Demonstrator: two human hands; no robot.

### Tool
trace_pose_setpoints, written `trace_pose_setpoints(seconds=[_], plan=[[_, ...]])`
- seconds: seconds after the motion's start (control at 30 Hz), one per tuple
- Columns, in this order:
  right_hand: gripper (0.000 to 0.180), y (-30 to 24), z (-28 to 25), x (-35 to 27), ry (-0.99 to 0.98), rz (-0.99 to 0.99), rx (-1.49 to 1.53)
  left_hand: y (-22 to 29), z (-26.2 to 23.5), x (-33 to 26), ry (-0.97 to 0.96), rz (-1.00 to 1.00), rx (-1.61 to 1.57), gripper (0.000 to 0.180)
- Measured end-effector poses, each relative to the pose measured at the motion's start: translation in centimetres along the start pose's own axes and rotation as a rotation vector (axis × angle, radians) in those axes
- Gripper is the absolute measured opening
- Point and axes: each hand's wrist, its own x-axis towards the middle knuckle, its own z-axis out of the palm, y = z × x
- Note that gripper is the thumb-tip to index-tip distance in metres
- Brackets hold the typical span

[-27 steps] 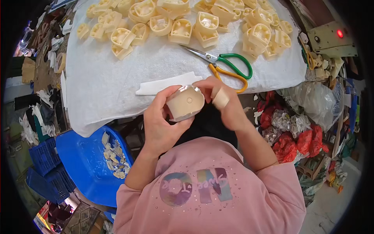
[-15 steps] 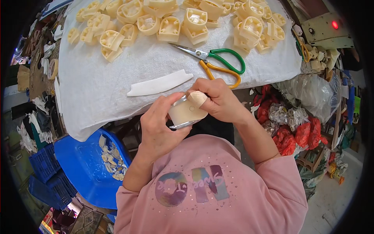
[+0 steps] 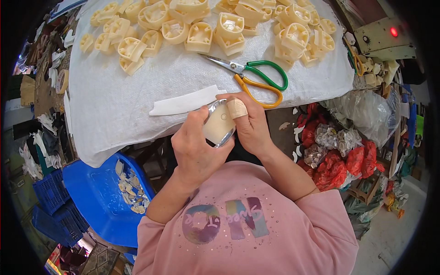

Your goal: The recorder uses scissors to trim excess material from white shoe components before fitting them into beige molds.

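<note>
Just in front of the table edge, both my hands hold a cream plastic block (image 3: 219,123), shaped like a shoe heel, with shiny silver edging. My left hand (image 3: 195,142) grips its left side, thumb below and fingers at the upper edge. Closed on the upper right is my right hand (image 3: 252,126), its thumb wrapped in beige tape and pressing the block's face. The fingers behind the block are hidden. Beyond my hands, a curved white strip (image 3: 183,103) lies on the table. Scissors (image 3: 236,67) with one green and one yellow handle rest past it, blades partly apart.
Many similar hollow cream blocks (image 3: 200,37) pile along the far side of the cloth-covered table (image 3: 114,101). A blue tub (image 3: 91,197) at lower left contains cream-and-silver pieces (image 3: 132,188). Red plastic bags (image 3: 355,160) lie at the right, below a machine box (image 3: 382,39) with a red light.
The block has turned more upright and shifted slightly upward in my hands. My left hand has rotated, showing more of its back, and my right hand has moved lower along the block's right side.
</note>
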Motion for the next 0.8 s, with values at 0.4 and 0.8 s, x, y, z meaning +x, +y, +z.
trace_pose_setpoints(seconds=[0.4,0.8], plan=[[0.038,-0.5,1.9,-1.0,0.018,-0.018,0.094,-1.5,0.4,-0.4,0.123,0.054,-0.002,0.063],[0.035,-0.2,1.2,-0.3,-0.073,0.228,0.555,-1.8,1.1,-0.9,0.286,0.015,-0.143,0.065]])
